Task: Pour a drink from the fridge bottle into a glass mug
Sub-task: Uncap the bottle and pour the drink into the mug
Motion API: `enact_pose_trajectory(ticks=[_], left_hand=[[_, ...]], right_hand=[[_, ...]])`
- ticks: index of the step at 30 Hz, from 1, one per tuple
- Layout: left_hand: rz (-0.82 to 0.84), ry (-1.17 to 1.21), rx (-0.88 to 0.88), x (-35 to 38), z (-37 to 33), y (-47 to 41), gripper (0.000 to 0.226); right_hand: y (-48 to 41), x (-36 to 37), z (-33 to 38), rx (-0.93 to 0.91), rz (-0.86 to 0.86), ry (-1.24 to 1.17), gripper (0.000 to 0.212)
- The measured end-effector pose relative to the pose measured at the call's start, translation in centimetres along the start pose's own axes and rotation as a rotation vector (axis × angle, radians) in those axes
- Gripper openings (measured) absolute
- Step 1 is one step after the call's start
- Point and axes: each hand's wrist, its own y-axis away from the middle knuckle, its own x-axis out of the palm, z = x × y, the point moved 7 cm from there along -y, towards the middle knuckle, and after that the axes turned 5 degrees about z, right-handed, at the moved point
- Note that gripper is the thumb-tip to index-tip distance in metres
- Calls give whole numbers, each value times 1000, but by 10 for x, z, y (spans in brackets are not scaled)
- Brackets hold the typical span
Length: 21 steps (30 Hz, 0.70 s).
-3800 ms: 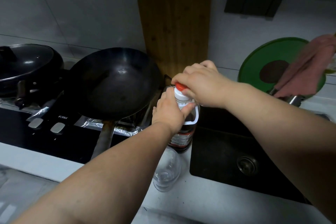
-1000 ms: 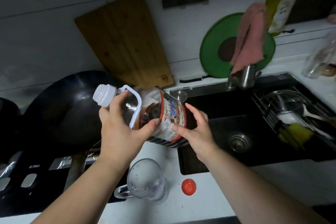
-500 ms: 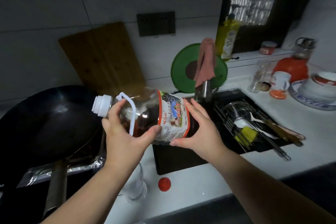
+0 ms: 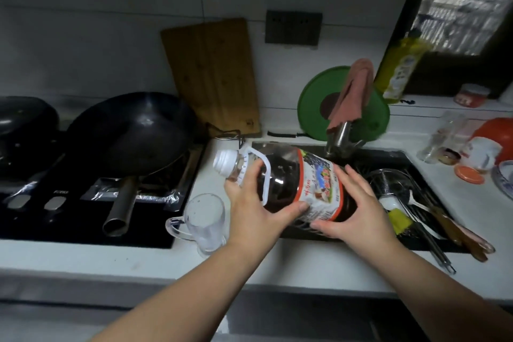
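A large clear bottle (image 4: 288, 183) of dark drink, with a white neck, white carry handle and colourful label, lies tilted nearly on its side above the counter, its open mouth pointing left. My left hand (image 4: 252, 203) grips its shoulder by the handle. My right hand (image 4: 358, 208) cups the labelled base end, fingers spread. An empty glass mug (image 4: 205, 221) stands upright on the white counter, below and left of the bottle's mouth. No liquid is seen leaving the mouth.
A black wok (image 4: 130, 133) and a lidded pan (image 4: 22, 125) sit on the hob at left. A wooden board (image 4: 213, 75) leans on the wall. The sink (image 4: 388, 164) at right holds a rack with utensils. Jars and cups crowd the right counter.
The cap came off earlier and the bottle was lifted and tipped sideways. Over the last second the bottle stays tilted in both hands; the view has swung so the mug shows fully.
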Motion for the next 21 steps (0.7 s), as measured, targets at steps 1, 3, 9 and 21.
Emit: enact_pose_trajectory(ticks=[1,3,9,21], left_hand=[[-6,5,-7,5,-1,5,99],[-9,0,-22,14,-3,15,98],[-27,-20,-93,34,4,42,97],[-45,55,-194,41,24,67,103]], right_hand=[[3,-3,-4,2,7,4,114],[9,-8,-12,3,26,13,114],[29,-14,-26,-18,75,15,111],[39,-8,-35,-8,156,109,111]])
